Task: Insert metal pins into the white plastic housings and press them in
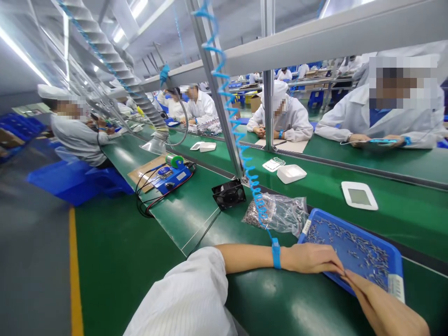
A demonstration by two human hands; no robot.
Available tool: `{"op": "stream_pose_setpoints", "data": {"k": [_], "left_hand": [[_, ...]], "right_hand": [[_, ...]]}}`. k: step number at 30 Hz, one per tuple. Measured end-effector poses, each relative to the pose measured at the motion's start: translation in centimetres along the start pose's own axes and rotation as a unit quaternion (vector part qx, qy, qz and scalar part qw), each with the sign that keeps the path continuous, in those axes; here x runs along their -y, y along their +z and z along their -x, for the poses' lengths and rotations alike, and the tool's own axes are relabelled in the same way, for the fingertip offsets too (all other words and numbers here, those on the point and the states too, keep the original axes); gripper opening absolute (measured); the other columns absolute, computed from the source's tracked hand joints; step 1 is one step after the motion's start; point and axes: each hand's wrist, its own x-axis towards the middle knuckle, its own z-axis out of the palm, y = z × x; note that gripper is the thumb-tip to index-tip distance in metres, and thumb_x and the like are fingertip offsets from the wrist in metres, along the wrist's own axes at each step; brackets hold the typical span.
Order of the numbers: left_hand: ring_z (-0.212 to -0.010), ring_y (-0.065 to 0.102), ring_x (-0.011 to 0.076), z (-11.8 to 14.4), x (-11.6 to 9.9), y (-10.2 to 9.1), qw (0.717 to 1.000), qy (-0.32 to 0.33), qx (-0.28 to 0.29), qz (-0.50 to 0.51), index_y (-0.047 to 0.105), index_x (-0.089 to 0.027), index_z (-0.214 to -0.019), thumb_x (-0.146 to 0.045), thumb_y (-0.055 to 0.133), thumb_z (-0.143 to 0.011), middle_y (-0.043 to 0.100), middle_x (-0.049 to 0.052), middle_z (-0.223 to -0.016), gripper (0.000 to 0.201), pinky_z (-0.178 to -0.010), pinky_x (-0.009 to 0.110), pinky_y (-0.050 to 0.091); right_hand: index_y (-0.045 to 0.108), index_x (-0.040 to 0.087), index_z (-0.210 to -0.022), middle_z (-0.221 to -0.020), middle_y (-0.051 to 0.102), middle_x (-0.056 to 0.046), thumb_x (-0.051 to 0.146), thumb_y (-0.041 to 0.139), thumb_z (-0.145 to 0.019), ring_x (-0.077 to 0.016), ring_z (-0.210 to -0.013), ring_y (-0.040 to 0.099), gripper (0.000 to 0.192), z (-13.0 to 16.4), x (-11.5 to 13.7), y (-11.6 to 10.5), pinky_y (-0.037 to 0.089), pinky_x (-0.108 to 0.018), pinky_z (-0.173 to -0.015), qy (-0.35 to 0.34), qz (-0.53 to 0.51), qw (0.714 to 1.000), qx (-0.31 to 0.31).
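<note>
My left hand (313, 258) reaches in from the left with a blue wrist strap (276, 253) around the wrist. Its fingers are closed, and the tips meet those of my right hand (360, 287) over the near rim of a blue tray (395, 256). The right fingers are pressed together too. Anything held between the fingertips is hidden or too small to make out. Many small metal screws (364, 245) lie scattered in the tray. Beside its left end rests a clear plastic bag (285, 210) with more screws inside.
A coiled blue cord (250, 172) hangs down to the strap. Left of the bag stands a black fan (229, 193), and farther off a blue soldering station (171, 177). White housings (291, 173) and a white panel with a screen (359, 196) lie behind. Co-workers (381, 107) sit opposite.
</note>
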Motion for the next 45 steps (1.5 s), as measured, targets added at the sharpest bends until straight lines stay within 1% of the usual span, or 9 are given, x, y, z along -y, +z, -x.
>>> {"op": "stream_pose_setpoints", "data": {"k": [8, 15, 18, 22, 26, 31, 38, 41, 45], "left_hand": [[-0.102, 0.070, 0.0150, 0.5, 0.1, 0.0, 0.996, 0.055, -0.041, -0.059, 0.070, -0.017, -0.093, -0.033, 0.067, -0.094, 0.077, 0.004, -0.098, 0.017, -0.096, 0.028, 0.053], [-0.107, 0.071, 0.0178, 1.3, 1.3, 1.0, 0.970, 0.170, -0.171, -0.034, 0.069, -0.021, -0.098, -0.022, 0.052, -0.098, 0.077, 0.003, -0.096, 0.017, -0.105, 0.043, 0.051], [-0.117, 0.067, 0.0201, 1.1, 1.2, 1.1, 0.956, 0.209, -0.206, -0.021, 0.066, -0.025, -0.113, -0.015, 0.054, -0.095, 0.076, 0.003, -0.109, 0.024, -0.104, 0.046, 0.052], [-0.126, 0.062, 0.0237, 1.3, -0.3, 1.5, 0.947, 0.227, -0.225, -0.030, 0.056, -0.026, -0.132, -0.012, 0.058, -0.091, 0.071, 0.006, -0.122, 0.044, -0.106, 0.049, 0.052], [-0.124, 0.062, 0.0234, 2.0, -3.3, 2.5, 0.946, 0.268, -0.182, -0.023, 0.055, -0.023, -0.133, -0.014, 0.059, -0.091, 0.071, 0.007, -0.119, 0.042, -0.106, 0.046, 0.053], [-0.120, 0.063, 0.0230, 2.1, -5.8, 3.0, 0.940, 0.314, -0.130, -0.029, 0.059, -0.015, -0.124, -0.013, 0.061, -0.091, 0.070, 0.009, -0.119, 0.033, -0.106, 0.041, 0.054], [-0.128, 0.057, 0.0270, 1.4, -5.2, 2.9, 0.966, 0.248, -0.055, 0.038, 0.060, -0.015, -0.124, -0.024, 0.054, -0.098, 0.064, 0.013, -0.128, 0.029, -0.105, 0.044, 0.052], [-0.135, 0.050, 0.0307, 1.3, -5.2, 3.1, 0.971, 0.234, 0.015, 0.051, 0.048, -0.010, -0.141, -0.039, 0.051, -0.100, 0.059, 0.017, -0.137, 0.050, -0.112, 0.048, 0.044], [-0.141, 0.040, 0.0344, 1.0, -5.3, 3.2, 0.975, 0.187, 0.094, 0.068, 0.036, -0.005, -0.149, -0.055, 0.047, -0.099, 0.049, 0.020, -0.147, 0.072, -0.118, 0.049, 0.033]], "right_hand": [[0.075, 0.025, -0.106, -0.102, 0.077, -0.002, 0.019, 0.064, -0.091, -0.0141, -0.081, 0.076, 0.019, -2.2, 3.2, -1.2, 0.061, -0.019, -0.078, -0.110, 0.060, 0.992, 0.000], [0.073, 0.023, -0.107, -0.096, 0.079, -0.003, 0.019, 0.053, -0.096, -0.0135, -0.083, 0.075, 0.023, -2.5, 5.5, -3.4, 0.061, -0.021, -0.074, -0.031, 0.030, 0.997, 0.067], [0.072, 0.025, -0.104, -0.096, 0.079, -0.002, 0.029, 0.049, -0.099, -0.0109, -0.080, 0.075, 0.024, -1.0, 6.1, -4.4, 0.057, -0.018, -0.072, 0.116, 0.072, 0.986, 0.092], [0.063, 0.013, -0.116, -0.104, 0.076, -0.012, 0.034, 0.038, -0.102, -0.0134, -0.064, 0.071, 0.036, 2.5, 5.4, -7.0, 0.053, -0.022, -0.058, 0.337, 0.171, 0.925, 0.040], [0.049, 0.004, -0.131, -0.124, 0.066, -0.026, 0.034, 0.027, -0.103, -0.0201, -0.070, 0.071, 0.046, 7.0, 2.9, -11.4, 0.053, -0.029, -0.060, 0.543, 0.279, 0.792, 0.003], [0.040, -0.003, -0.139, -0.130, 0.057, -0.035, 0.027, 0.031, -0.098, -0.0295, -0.080, 0.072, 0.051, 10.2, 1.5, -14.4, 0.054, -0.041, -0.073, 0.638, 0.315, 0.701, 0.050], [0.047, 0.015, -0.118, -0.110, 0.071, -0.018, 0.036, 0.028, -0.103, -0.0222, -0.072, 0.071, 0.032, 7.6, 7.6, -12.5, 0.053, -0.034, -0.069, 0.646, 0.214, 0.727, 0.087], [0.043, 0.024, -0.108, -0.114, 0.072, -0.008, 0.050, 0.036, -0.101, -0.0110, -0.048, 0.059, 0.028, 5.3, 11.4, -11.2, 0.048, -0.026, -0.051, 0.649, -0.031, 0.758, 0.064], [0.047, 0.026, -0.100, -0.124, 0.068, -0.002, 0.049, 0.049, -0.097, -0.0052, -0.040, 0.054, 0.023, 2.2, 14.9, -9.2, 0.047, -0.025, -0.048, 0.601, -0.299, 0.729, 0.132]]}}
